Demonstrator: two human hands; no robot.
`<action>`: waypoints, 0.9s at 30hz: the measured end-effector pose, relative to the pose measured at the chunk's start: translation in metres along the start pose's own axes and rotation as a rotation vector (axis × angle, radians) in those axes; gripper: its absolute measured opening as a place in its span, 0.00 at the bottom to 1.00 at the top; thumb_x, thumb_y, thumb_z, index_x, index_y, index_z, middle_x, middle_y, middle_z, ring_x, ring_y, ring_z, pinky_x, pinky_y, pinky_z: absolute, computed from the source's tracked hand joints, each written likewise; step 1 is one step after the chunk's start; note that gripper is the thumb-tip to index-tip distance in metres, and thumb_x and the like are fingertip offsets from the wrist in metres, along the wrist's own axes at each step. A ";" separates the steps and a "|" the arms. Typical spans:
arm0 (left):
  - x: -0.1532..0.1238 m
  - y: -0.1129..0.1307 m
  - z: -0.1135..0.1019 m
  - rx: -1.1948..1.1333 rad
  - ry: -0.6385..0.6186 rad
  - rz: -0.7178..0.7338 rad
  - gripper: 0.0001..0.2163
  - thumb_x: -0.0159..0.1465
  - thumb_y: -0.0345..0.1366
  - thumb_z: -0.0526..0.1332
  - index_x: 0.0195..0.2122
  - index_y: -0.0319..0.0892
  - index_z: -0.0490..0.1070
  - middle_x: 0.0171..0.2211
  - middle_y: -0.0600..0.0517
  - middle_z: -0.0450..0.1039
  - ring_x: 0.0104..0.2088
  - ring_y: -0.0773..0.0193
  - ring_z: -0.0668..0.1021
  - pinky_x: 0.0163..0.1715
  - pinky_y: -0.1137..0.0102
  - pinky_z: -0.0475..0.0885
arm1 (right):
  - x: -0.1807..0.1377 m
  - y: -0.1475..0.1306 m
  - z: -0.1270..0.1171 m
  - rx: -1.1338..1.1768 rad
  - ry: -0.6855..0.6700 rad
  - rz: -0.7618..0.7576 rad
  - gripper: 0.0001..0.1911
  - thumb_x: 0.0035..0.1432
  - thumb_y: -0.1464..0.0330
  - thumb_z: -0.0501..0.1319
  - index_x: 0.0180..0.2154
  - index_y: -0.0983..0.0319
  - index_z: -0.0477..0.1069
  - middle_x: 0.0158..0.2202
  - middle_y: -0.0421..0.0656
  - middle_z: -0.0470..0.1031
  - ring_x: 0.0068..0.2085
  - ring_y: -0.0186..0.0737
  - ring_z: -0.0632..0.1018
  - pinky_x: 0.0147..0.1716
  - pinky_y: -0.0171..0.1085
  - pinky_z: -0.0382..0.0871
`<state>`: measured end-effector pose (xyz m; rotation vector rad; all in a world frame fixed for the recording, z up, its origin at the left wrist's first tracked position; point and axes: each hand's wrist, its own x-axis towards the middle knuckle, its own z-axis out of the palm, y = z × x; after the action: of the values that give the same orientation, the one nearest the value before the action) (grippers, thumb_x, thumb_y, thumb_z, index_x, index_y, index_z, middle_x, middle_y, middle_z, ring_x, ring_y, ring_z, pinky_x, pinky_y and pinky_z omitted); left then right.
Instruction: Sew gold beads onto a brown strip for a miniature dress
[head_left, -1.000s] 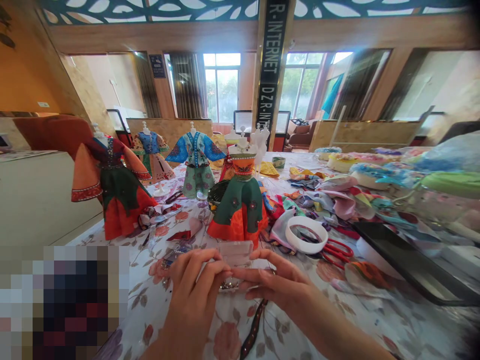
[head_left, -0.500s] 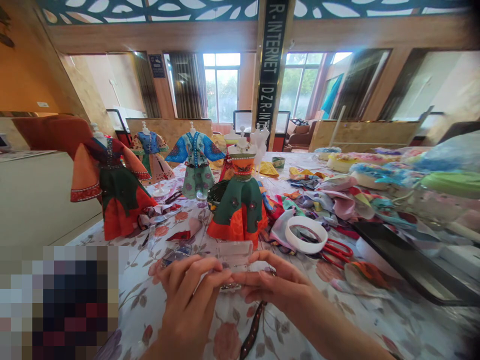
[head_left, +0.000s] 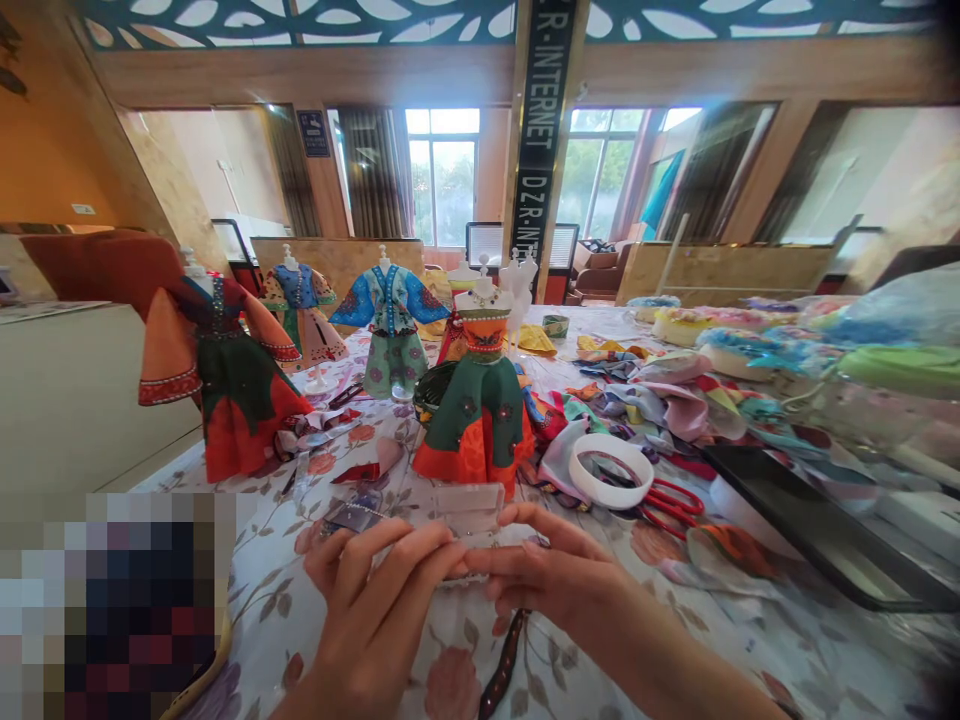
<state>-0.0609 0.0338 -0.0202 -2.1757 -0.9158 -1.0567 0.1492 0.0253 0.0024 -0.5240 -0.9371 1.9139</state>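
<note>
Below, cloth (head_left: 262, 545) is spread; upper centre, windows (head_left: 444, 185); lower centre, box (head_left: 469, 507) part-hidden by left hand (head_left: 381, 590), right hand (head_left: 566, 575); grips indeterminable.

Daylight comes through a left window (head_left: 454, 195) and a right window (head_left: 596, 190), either side of a dark lettered pillar (head_left: 544, 130). Curtains (head_left: 371, 175) hang nearby; a teal lattice (head_left: 409, 22) tops the room. Far left, an orange wall (head_left: 86, 150) rises behind a reddish-brown sofa (head_left: 105, 268).
</note>
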 end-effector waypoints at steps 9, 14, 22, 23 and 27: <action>0.016 0.010 -0.003 -0.185 0.060 -0.211 0.10 0.68 0.33 0.53 0.37 0.49 0.74 0.35 0.54 0.76 0.40 0.58 0.69 0.40 0.64 0.63 | 0.002 0.003 -0.007 0.120 -0.086 0.043 0.10 0.60 0.71 0.58 0.45 0.62 0.64 0.46 0.52 0.79 0.40 0.37 0.80 0.42 0.39 0.66; 0.025 0.011 -0.003 -0.263 0.095 -0.224 0.09 0.67 0.33 0.56 0.33 0.49 0.74 0.31 0.56 0.76 0.38 0.61 0.69 0.40 0.65 0.63 | 0.003 0.004 -0.007 0.136 -0.095 0.049 0.10 0.60 0.70 0.59 0.45 0.63 0.67 0.43 0.52 0.80 0.38 0.36 0.80 0.41 0.37 0.68; 0.028 0.013 -0.004 -0.282 0.089 -0.240 0.10 0.67 0.34 0.55 0.33 0.47 0.75 0.30 0.56 0.76 0.36 0.62 0.71 0.41 0.65 0.65 | 0.004 0.003 -0.003 0.073 -0.016 0.017 0.12 0.56 0.69 0.63 0.43 0.62 0.68 0.41 0.48 0.80 0.36 0.36 0.78 0.39 0.39 0.68; 0.029 0.013 -0.004 -0.290 0.089 -0.242 0.09 0.67 0.34 0.56 0.33 0.47 0.75 0.30 0.56 0.76 0.36 0.62 0.71 0.41 0.66 0.65 | 0.004 0.003 -0.003 0.062 -0.012 0.015 0.12 0.56 0.69 0.63 0.42 0.62 0.68 0.41 0.47 0.80 0.35 0.36 0.78 0.39 0.39 0.68; 0.029 0.013 -0.003 -0.343 0.059 -0.274 0.08 0.67 0.37 0.56 0.33 0.47 0.74 0.31 0.56 0.75 0.37 0.63 0.71 0.40 0.67 0.64 | 0.002 0.002 -0.001 0.008 0.011 0.007 0.10 0.58 0.68 0.62 0.42 0.62 0.67 0.40 0.46 0.79 0.35 0.35 0.77 0.38 0.38 0.67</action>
<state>-0.0392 0.0335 0.0034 -2.3189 -1.0941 -1.4956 0.1470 0.0269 0.0002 -0.5336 -0.9212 1.9187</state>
